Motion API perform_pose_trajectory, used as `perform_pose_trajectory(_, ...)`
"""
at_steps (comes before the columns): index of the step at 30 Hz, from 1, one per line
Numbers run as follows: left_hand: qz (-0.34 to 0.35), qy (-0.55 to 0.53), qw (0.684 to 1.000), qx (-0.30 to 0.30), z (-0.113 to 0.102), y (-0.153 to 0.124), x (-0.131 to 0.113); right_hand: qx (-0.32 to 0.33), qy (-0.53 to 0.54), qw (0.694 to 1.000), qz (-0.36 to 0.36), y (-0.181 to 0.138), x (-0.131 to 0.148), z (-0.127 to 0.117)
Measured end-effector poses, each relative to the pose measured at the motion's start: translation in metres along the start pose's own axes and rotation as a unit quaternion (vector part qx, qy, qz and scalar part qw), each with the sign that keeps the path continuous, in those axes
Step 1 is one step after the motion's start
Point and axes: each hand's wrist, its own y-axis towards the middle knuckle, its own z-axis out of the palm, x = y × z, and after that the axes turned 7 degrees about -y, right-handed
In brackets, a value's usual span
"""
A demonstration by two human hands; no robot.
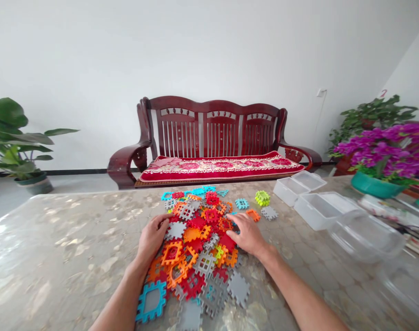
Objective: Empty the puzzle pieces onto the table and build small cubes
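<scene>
A heap of plastic building tiles (195, 234) in red, orange, grey and blue lies in the middle of the table. My left hand (153, 236) rests against the heap's left side, fingers bent and thumb apart, next to a solid grey tile (176, 230). On the opposite side my right hand (247, 233) touches the heap with fingers stretched and thumb spread, close to an orange window tile (225, 224). Neither hand grips a tile that I can see. A blue frame tile (151, 301) lies at the near left end, and a stack of yellow-green tiles (262, 198) sits apart at the back right.
Clear plastic boxes (314, 211) with lids stand on the table's (75, 257) right side. Beside them is a teal pot (376, 184) of purple flowers. A wooden bench (216, 124) with a red cushion stands behind the table, and a potted plant (33, 184) at the left.
</scene>
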Motion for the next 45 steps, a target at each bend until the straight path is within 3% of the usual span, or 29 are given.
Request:
perform_pose_trajectory(8, -0.006, -0.002, 1.000, 0.003, -0.001, -0.001, -0.002, -0.049, -0.010, 0.999, 0.009, -0.001, 0.001, -0.001)
perform_pose_trajectory(13, -0.009, -0.004, 1.000, 0.004, 0.000, -0.001, -0.001, -0.131, 0.131, 0.976, 0.116, 0.000, -0.016, -0.008)
perform_pose_trajectory(15, -0.008, -0.005, 1.000, 0.005, 0.000, 0.000, 0.000, -0.144, 0.258, 0.934, 0.199, 0.000, -0.028, -0.011)
perform_pose_trajectory(20, -0.004, -0.006, 1.000, 0.001, 0.001, 0.000, 0.001, -0.152, 0.504, 0.776, 0.347, 0.002, -0.054, -0.017)
perform_pose_trajectory(23, -0.004, -0.005, 1.000, -0.001, 0.000, 0.000, 0.000, -0.149, 0.539, 0.741, 0.371, 0.002, -0.060, -0.020)
perform_pose_trajectory(26, -0.004, -0.008, 1.000, 0.000, -0.001, -0.001, -0.002, -0.144, 0.525, 0.752, 0.372, 0.000, -0.063, -0.020)
perform_pose_trajectory(30, -0.007, -0.014, 1.000, 0.005, 0.000, 0.000, -0.001, -0.159, 0.457, 0.796, 0.365, -0.004, -0.069, -0.016)
perform_pose_trajectory(34, -0.003, -0.019, 1.000, 0.009, 0.001, 0.001, 0.003, -0.166, 0.262, 0.891, 0.330, -0.005, -0.075, -0.014)
perform_pose_trajectory(38, -0.003, -0.021, 1.000, 0.003, 0.002, 0.001, 0.004, -0.129, 0.035, 0.967, 0.219, -0.006, -0.065, -0.017)
perform_pose_trajectory(41, -0.001, -0.023, 1.000, 0.003, 0.002, 0.000, 0.004, -0.086, -0.087, 0.980, 0.158, -0.007, -0.050, -0.019)
perform_pose_trajectory(45, -0.007, -0.022, 1.000, 0.006, 0.002, 0.000, 0.003, -0.048, -0.175, 0.972, 0.147, -0.007, -0.037, -0.019)
